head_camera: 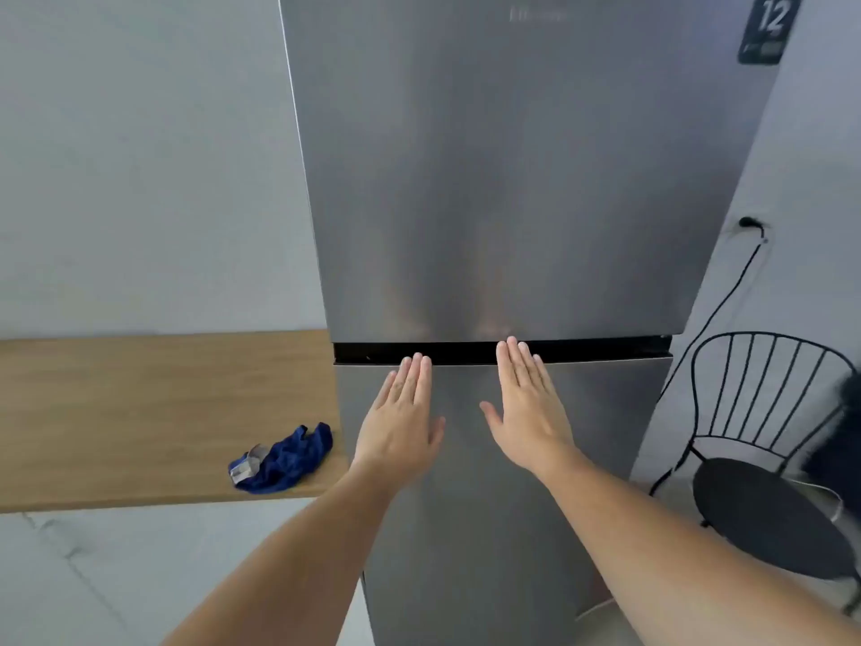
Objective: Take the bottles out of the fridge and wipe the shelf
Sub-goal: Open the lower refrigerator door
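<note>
Stood in front of a tall grey fridge (503,179), both doors shut. Held both hands out flat against the lower door (489,505), fingers straight and spread a little, gripping nothing. Left hand (403,424) and right hand (529,414) side by side, a little apart, palms on the metal. Fingertips up by the dark gap (466,352) between the top door and the lower door. Right hand a bit higher, its fingertips over the gap; left fingertips just at its lower edge.

Gap ran flat from left to right, straight across above the fingers. Probably the place to hook fingers and pull a door open. Both hands about as near to it, the right one a touch nearer.

No bottles or shelf to see yet, hidden behind the shut doors. Fridge smooth and shiny, a dark sticker (769,28) at its top right corner.

Blue cloth (284,459) bunched up at the right front corner of the wooden desk (116,412), just left of the fridge, nearer the left hand. Looked ready for wiping later. Black wire chair (768,459) off to the right, by a black cord (717,310) on the wall.
</note>
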Action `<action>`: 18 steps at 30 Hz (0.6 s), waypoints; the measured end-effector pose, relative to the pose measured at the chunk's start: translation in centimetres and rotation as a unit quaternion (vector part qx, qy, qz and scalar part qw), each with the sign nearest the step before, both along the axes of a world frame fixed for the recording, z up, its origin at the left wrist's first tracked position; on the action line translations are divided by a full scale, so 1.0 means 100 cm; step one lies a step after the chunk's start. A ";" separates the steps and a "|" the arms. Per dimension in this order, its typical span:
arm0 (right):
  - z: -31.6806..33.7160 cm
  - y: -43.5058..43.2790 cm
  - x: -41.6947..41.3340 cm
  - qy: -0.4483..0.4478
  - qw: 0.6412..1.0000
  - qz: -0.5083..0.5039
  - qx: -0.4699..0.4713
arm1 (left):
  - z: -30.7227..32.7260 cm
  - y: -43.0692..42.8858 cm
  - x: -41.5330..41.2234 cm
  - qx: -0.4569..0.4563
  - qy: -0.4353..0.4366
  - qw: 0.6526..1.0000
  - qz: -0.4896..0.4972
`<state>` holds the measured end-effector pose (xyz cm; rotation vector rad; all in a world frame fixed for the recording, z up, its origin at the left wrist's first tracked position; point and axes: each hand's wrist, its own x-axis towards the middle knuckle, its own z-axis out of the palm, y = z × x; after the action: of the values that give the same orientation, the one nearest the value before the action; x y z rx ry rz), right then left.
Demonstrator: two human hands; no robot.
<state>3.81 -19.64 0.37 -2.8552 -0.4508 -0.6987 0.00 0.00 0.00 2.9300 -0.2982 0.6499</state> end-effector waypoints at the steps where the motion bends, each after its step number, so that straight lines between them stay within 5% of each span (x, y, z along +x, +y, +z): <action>1: -0.011 0.004 0.010 0.006 1.000 0.003 -0.017 | -0.008 0.004 0.012 0.022 0.008 1.000 -0.002; 8: -0.023 0.021 0.043 -0.023 0.998 -0.035 -0.041 | -0.023 0.015 0.057 0.131 -0.015 0.991 0.014; 18: -0.018 0.025 0.038 -0.009 0.999 -0.032 -0.028 | -0.014 -0.004 0.062 0.062 -0.003 0.997 0.054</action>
<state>7.61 -17.15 -1.39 -2.9291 -0.3892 -0.7352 6.22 -0.40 -1.42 3.0801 -0.1888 0.6783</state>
